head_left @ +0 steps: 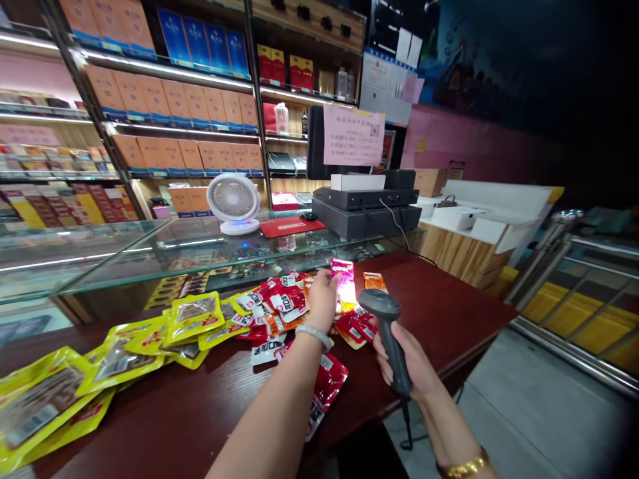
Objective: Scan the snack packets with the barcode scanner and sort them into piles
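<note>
My right hand (407, 356) is wrapped round the handle of a dark grey barcode scanner (394, 339), its head up and its cord hanging below. My left hand (323, 296) reaches over a pile of small snack packets, its fingers closed at the left edge of a pink and white snack packet (344, 283). Red packets (287, 299) lie left of that hand, and more red packets (355, 326) lie between the hands. An orange packet (374, 281) rests behind the scanner head. Nearer me lies a larger red packet (329, 382), partly covered by my left forearm.
Yellow snack bags (120, 352) overlap in a row along the left of the dark red table (439, 299). Behind it stands a glass counter (164, 249) with a white fan (233, 199), a red mat (292, 226) and a cash register (367, 206). A metal railing (579, 279) is at right.
</note>
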Action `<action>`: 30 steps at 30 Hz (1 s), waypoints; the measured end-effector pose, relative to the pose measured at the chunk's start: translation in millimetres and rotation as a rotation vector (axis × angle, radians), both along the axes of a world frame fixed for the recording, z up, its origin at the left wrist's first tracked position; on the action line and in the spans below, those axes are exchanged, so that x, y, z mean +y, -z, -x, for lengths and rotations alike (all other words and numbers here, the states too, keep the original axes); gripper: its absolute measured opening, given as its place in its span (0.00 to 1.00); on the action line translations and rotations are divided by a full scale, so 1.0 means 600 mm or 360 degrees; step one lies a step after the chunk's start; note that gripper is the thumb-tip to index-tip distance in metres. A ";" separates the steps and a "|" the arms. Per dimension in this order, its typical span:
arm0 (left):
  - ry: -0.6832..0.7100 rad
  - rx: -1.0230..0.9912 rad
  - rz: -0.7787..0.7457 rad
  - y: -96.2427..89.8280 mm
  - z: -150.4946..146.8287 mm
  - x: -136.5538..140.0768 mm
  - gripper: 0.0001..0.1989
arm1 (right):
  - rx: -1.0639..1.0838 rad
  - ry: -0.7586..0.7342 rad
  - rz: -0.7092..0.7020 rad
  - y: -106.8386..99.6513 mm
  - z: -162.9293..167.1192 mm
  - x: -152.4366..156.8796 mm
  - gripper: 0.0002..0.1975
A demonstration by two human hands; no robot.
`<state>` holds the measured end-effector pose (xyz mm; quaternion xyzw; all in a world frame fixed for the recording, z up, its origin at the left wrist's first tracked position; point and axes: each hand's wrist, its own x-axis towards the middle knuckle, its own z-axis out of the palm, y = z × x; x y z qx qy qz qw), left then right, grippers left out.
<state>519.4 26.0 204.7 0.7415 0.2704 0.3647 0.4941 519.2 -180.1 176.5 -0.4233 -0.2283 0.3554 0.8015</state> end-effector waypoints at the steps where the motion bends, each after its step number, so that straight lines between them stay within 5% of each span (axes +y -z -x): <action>1: 0.0035 -0.0028 0.0063 0.002 -0.005 -0.001 0.11 | 0.0003 0.0005 -0.0011 0.001 0.000 -0.001 0.17; 13: 0.0022 -0.0182 -0.0158 0.003 -0.004 -0.012 0.08 | -0.0026 0.0103 0.0069 -0.007 0.008 0.001 0.21; 24: 0.0087 -0.0310 0.0072 0.012 -0.011 -0.014 0.11 | -0.0074 0.0112 0.0029 0.000 0.008 -0.001 0.20; 28: 0.0455 -0.0259 0.0188 0.018 -0.029 -0.022 0.21 | -0.0089 0.0176 -0.0020 0.000 0.008 -0.001 0.19; 30: 0.0632 -0.0142 -0.0026 0.016 -0.030 -0.026 0.25 | -0.0083 0.0183 -0.0034 -0.002 0.008 -0.001 0.18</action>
